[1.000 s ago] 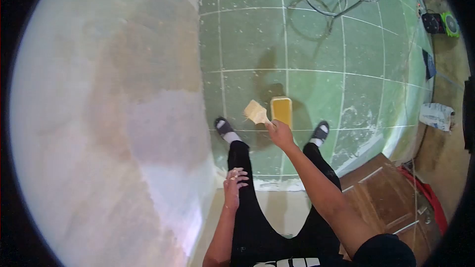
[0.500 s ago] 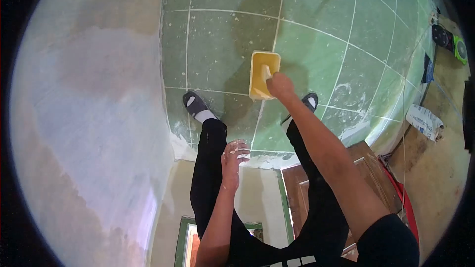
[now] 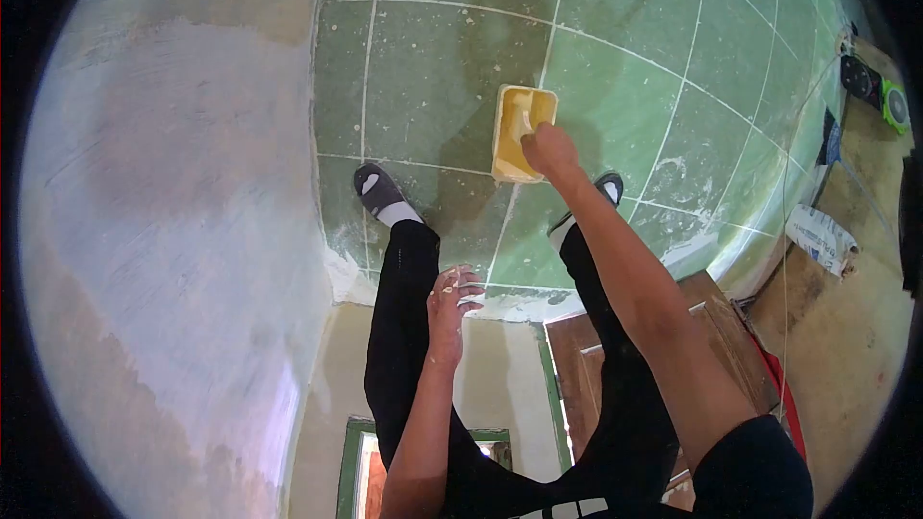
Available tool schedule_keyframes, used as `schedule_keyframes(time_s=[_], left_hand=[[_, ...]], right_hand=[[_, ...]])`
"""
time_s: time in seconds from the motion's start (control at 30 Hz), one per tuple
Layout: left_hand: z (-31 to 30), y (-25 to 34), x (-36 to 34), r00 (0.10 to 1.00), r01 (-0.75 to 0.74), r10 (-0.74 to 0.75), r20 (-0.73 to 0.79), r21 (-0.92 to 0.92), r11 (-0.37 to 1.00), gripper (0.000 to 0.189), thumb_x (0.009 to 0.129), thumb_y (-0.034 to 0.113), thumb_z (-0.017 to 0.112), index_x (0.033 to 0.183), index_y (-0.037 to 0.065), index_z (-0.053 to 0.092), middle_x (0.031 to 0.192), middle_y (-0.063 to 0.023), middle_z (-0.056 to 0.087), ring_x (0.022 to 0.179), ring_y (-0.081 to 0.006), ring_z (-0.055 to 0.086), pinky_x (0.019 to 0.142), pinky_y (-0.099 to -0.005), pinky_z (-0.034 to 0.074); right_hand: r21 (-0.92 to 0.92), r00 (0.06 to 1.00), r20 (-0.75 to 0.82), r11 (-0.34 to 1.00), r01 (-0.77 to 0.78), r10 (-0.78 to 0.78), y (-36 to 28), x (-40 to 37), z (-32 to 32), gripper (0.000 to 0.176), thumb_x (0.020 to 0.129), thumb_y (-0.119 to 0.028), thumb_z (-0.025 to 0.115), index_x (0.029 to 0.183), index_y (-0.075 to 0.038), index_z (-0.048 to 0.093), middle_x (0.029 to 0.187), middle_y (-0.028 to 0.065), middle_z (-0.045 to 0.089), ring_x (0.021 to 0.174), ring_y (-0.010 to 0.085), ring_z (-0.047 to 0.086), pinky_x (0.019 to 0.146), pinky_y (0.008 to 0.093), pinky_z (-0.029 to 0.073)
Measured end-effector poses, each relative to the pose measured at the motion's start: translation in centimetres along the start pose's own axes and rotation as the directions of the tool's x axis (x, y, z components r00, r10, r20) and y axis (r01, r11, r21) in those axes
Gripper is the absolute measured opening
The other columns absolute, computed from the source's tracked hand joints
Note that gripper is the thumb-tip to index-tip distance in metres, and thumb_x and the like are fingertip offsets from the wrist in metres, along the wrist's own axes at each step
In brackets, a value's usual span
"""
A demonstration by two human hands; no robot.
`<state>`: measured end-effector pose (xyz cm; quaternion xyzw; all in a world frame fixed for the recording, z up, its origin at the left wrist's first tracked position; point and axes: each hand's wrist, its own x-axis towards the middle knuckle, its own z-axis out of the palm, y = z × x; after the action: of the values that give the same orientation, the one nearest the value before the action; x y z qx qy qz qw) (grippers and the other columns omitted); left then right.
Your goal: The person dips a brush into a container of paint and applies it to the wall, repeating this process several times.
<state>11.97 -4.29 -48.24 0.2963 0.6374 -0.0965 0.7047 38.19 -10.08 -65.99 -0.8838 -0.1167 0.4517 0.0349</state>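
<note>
My right hand (image 3: 551, 151) is closed around the handle of a yellow plastic plastering float (image 3: 508, 160), a rectangular one with a raised rim and whitish smears. In this view the float overlaps the green tiled floor (image 3: 615, 86), out in front of my feet. My left hand (image 3: 449, 306) hangs in front of my left leg, holding nothing. Its fingers are loosely bent and apart, with white plaster stuck on them.
A wall (image 3: 192, 183) with damp-looking, patchy plaster rises on the left. To the right lie a black and green device (image 3: 875, 91), a crumpled white printed bag (image 3: 822, 238) and a thin cord. White specks and smears dot the tiles. A brown wooden door (image 3: 711, 327) is behind me.
The float has shifted slightly right and turned a little in my right hand. The whole view has tilted slightly, so the floor and feet sit higher. My left hand stays loosely bent.
</note>
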Motion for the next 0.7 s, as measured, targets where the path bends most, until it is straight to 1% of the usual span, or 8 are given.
schedule_keyframes(time_s=[0.13, 0.2, 0.3, 0.43, 0.5, 0.53, 0.6, 0.7], left_hand=[[-0.2, 0.1, 0.1, 1.0, -0.007, 0.007, 0.003, 0.015, 1.0, 0.044, 0.102, 0.039, 0.044, 0.12, 0.002, 0.058, 0.102, -0.0094, 0.065, 0.089, -0.0181, 0.063, 0.076, -0.0315, 0.051], [-0.1, 0.2, 0.2, 1.0, -0.005, 0.005, 0.0, 0.013, 1.0, 0.044, 0.102, 0.039, 0.044, 0.12, 0.002, 0.058, 0.102, -0.0094, 0.065, 0.089, -0.0184, 0.063, 0.076, -0.032, 0.051], [-0.3, -0.3, 0.3, 1.0, 0.01, -0.01, -0.016, 0.027, 1.0, 0.044, 0.102, 0.039, 0.044, 0.121, 0.002, 0.057, 0.102, -0.0095, 0.065, 0.089, -0.0188, 0.064, 0.076, -0.0326, 0.052], [-0.3, -0.8, 0.2, 1.0, -0.002, 0.002, -0.005, 0.015, 1.0, 0.044, 0.102, 0.041, 0.046, 0.122, 0.002, 0.057, 0.102, -0.0095, 0.066, 0.09, -0.0189, 0.064, 0.075, -0.0327, 0.052], [-0.2, -0.9, 0.2, 1.0, 0.001, -0.001, -0.009, 0.018, 1.0, 0.045, 0.102, 0.041, 0.046, 0.122, 0.003, 0.057, 0.102, -0.0095, 0.066, 0.089, -0.0189, 0.064, 0.075, -0.0326, 0.052], [-0.2, -1.0, 0.2, 1.0, 0.006, -0.006, -0.005, 0.023, 1.0, 0.045, 0.102, 0.042, 0.047, 0.123, 0.003, 0.057, 0.102, -0.0096, 0.065, 0.09, -0.019, 0.064, 0.075, -0.0327, 0.051], [-0.3, -1.1, 0.3, 1.0, 0.014, -0.014, -0.003, 0.03, 0.999, 0.046, 0.101, 0.042, 0.047, 0.123, 0.003, 0.057, 0.103, -0.0097, 0.065, 0.09, -0.0191, 0.064, 0.075, -0.0328, 0.051], [-0.2, -1.4, 0.2, 1.0, 0.004, -0.004, 0.002, 0.046, 0.999, 0.048, 0.101, 0.044, 0.048, 0.123, 0.003, 0.057, 0.104, -0.0101, 0.065, 0.091, -0.0192, 0.063, 0.076, -0.0331, 0.051]], right_hand=[[0.016, 0.995, -0.018, 0.995, 0.102, -0.101, 2.8, -3.1, -0.6, 0.031, 0.087, -0.026, 0.054, 0.093, 0.0, 0.067, 0.095, 0.0259, 0.069, 0.089, 0.045, 0.067, 0.079, 0.0532, 0.053], [-0.029, 0.984, -0.021, 0.984, 0.176, -0.177, 3.9, -5.1, -0.7, 0.027, 0.09, -0.024, 0.052, 0.097, 0.001, 0.06, 0.089, 0.0269, 0.067, 0.084, 0.0452, 0.066, 0.075, 0.0554, 0.052], [-0.052, 0.977, 0.039, 0.976, 0.211, -0.21, 5.9, -7.3, 0.6, 0.025, 0.094, -0.021, 0.05, 0.106, 0.001, 0.051, 0.092, 0.0272, 0.066, 0.083, 0.0445, 0.066, 0.074, 0.0554, 0.052], [-0.08, 0.97, 0.049, 0.967, 0.242, -0.238, 10.2, -8.2, 4.6, 0.025, 0.098, -0.02, 0.046, 0.112, 0.001, 0.044, 0.096, 0.0271, 0.065, 0.082, 0.0444, 0.066, 0.071, 0.0538, 0.053], [0.051, 0.955, -0.018, 0.953, 0.297, -0.297, 11.4, -8.7, 5.3, 0.024, 0.099, -0.021, 0.044, 0.112, 0.0, 0.041, 0.097, 0.0264, 0.064, 0.081, 0.0456, 0.066, 0.068, 0.0536, 0.054], [0.055, 0.955, -0.017, 0.954, 0.296, -0.296, 11.8, -8.9, 5.7, 0.024, 0.099, -0.021, 0.044, 0.112, 0.0, 0.041, 0.097, 0.0264, 0.064, 0.081, 0.0456, 0.066, 0.068, 0.0536, 0.054], [0.056, 0.95, -0.108, 0.952, 0.301, -0.294, 12.2, -9.2, 6.5, 0.024, 0.101, -0.023, 0.042, 0.11, -0.001, 0.04, 0.092, 0.0259, 0.064, 0.077, 0.0469, 0.065, 0.063, 0.0548, 0.052], [0.113, 0.948, -0.07, 0.942, 0.317, -0.311, 13.2, -9.6, 6.3, 0.023, 0.101, -0.023, 0.042, 0.11, -0.002, 0.038, 0.091, 0.026, 0.064, 0.074, 0.0473, 0.064, 0.061, 0.0565, 0.05]])
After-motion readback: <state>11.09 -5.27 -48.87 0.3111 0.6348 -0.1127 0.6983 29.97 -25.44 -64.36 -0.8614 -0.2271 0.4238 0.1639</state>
